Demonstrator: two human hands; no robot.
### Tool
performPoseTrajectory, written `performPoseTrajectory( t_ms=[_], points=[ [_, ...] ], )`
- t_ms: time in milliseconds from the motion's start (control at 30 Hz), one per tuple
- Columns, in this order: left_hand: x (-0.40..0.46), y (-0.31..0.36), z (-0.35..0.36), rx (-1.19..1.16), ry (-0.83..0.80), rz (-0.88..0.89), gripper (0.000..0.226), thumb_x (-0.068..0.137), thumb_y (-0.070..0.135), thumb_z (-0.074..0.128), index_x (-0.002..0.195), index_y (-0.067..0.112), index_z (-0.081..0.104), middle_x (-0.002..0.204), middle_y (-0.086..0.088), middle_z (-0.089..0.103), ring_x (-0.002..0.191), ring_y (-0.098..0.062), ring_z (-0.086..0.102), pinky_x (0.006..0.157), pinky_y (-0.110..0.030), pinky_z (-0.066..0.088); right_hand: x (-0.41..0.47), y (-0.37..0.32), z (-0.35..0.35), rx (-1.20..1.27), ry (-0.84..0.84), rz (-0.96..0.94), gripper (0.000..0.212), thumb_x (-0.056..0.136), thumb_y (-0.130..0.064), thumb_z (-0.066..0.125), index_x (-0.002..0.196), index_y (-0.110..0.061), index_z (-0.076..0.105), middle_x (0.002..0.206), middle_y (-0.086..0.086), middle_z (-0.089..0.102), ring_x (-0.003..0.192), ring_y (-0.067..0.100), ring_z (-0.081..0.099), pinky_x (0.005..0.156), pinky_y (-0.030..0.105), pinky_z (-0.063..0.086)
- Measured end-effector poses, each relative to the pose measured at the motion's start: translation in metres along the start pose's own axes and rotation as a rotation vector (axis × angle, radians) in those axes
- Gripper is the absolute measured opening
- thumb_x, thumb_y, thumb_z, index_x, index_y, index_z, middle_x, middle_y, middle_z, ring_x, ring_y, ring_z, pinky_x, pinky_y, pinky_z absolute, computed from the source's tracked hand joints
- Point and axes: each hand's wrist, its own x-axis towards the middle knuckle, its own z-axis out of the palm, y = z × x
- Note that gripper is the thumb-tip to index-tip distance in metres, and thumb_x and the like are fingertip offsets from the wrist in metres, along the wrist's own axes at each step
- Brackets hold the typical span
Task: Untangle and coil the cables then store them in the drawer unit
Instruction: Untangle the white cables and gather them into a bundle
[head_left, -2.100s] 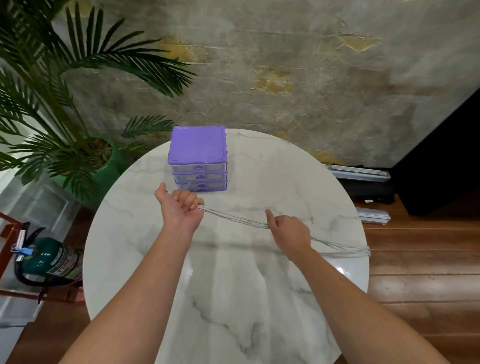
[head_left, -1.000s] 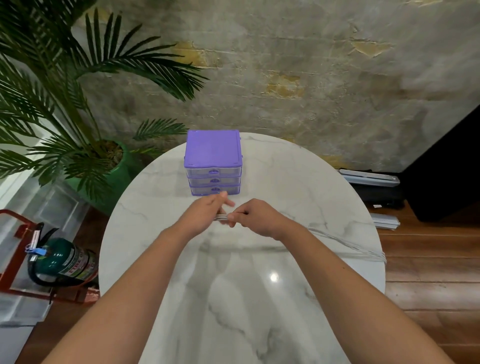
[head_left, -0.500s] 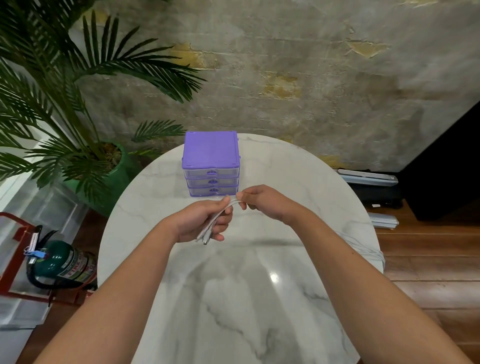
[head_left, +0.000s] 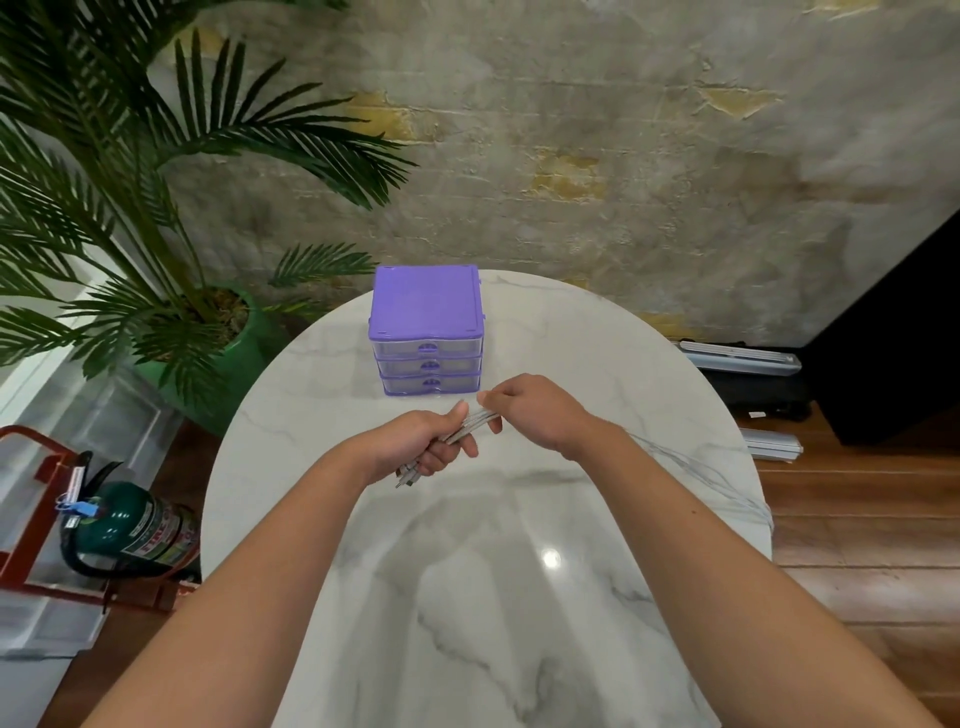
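Drawer unit (head_left: 427, 332) just beyond hands.

Cables (head_left: 470, 425) hidden inside both fists; trailing ends run off table (head_left: 571, 649)

Round white marble-look surface (head_left: 519, 597), grey veining, one bright light reflection.
Left of surface: palm plant (head_left: 130, 208) in a green pot (head_left: 244, 353).
Left of surface, nearer the viewer than the pot: dark green fire extinguisher (head_left: 130, 525) with black hose, lying in a red metal stand (head_left: 31, 519).
Behind surface: weathered grey wall (head_left: 623, 130) with yellow patches.
Right of surface: wooden plank floor (head_left: 857, 545); long grey flat items (head_left: 737, 356) on it; black object (head_left: 904, 338) against the wall.
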Motion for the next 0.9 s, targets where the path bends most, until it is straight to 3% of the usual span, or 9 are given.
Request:
performPoseTrajectory(
  t_ms=[100,200,367,467,567,767,900],
  points=[
    [-0.002,-0.001,-0.001,-0.052,-0.040,0.050,0.044,0.101,0.048,0.038,0.071,0.017,0.045,0.061,0.006,0.023,0.050,-0.008,0.022,0.047,-0.016,0.025,0.000,-0.003,0.003,-0.099,0.061,-0.009,0.051,0.096,-0.051,0.043,0.060,-0.016,0.051,0.052,-0.006,0.045,0.049,0.016,0.038,0.054,0.029,0.032],
    [-0.003,-0.001,-0.001,-0.136,0.020,0.137,0.041,0.102,0.043,0.037,0.069,0.019,0.038,0.061,0.008,0.021,0.051,-0.008,0.019,0.046,-0.016,0.021,0.000,-0.002,0.007,-0.023,0.107,-0.034,0.056,0.096,-0.060,0.038,0.060,-0.017,0.041,0.063,0.001,0.047,0.055,0.018,0.039,0.058,0.032,0.033],
    [0.001,-0.006,-0.010,-0.514,0.135,0.231,0.039,0.102,0.042,0.037,0.070,0.019,0.037,0.058,0.009,0.021,0.045,-0.004,0.019,0.042,-0.016,0.017,-0.011,0.042,0.012,0.030,0.250,0.012,0.048,0.100,-0.057,0.028,0.078,-0.024,0.055,0.071,-0.008,0.055,0.072,0.017,0.052,0.065,0.032,0.039],
    [0.003,-0.008,-0.021,-0.807,0.142,0.259,0.038,0.102,0.040,0.037,0.072,0.018,0.042,0.057,0.008,0.024,0.043,-0.003,0.023,0.042,-0.015,0.020,-0.017,0.077,0.017,-0.082,0.291,0.026,0.041,0.101,-0.050,0.031,0.096,-0.019,0.057,0.087,-0.003,0.060,0.085,0.023,0.054,0.078,0.038,0.042],
    [0.003,-0.009,-0.029,-0.960,0.142,0.263,0.037,0.102,0.039,0.036,0.074,0.017,0.048,0.056,0.009,0.027,0.042,-0.003,0.026,0.043,-0.015,0.022,-0.021,0.096,0.024,-0.219,0.273,0.058,0.037,0.103,-0.042,0.029,0.098,-0.014,0.054,0.092,0.001,0.059,0.084,0.025,0.052,0.076,0.036,0.037],
    [0.006,-0.014,-0.023,-0.846,0.323,0.311,0.032,0.105,0.029,0.036,0.079,0.016,0.048,0.055,0.009,0.029,0.044,-0.004,0.028,0.043,-0.014,0.029,-0.018,0.088,0.033,-0.337,0.219,0.111,0.034,0.105,-0.036,0.022,0.091,-0.017,0.046,0.077,-0.002,0.052,0.073,0.026,0.052,0.064,0.033,0.035],
    [0.004,-0.013,-0.017,-0.585,0.415,0.356,0.034,0.106,0.031,0.032,0.079,0.017,0.046,0.056,0.009,0.032,0.047,-0.005,0.031,0.047,-0.016,0.033,-0.012,0.076,0.037,-0.358,0.169,0.107,0.031,0.105,-0.034,0.026,0.089,-0.018,0.047,0.088,0.005,0.060,0.081,0.027,0.054,0.071,0.035,0.040]
  ],
)
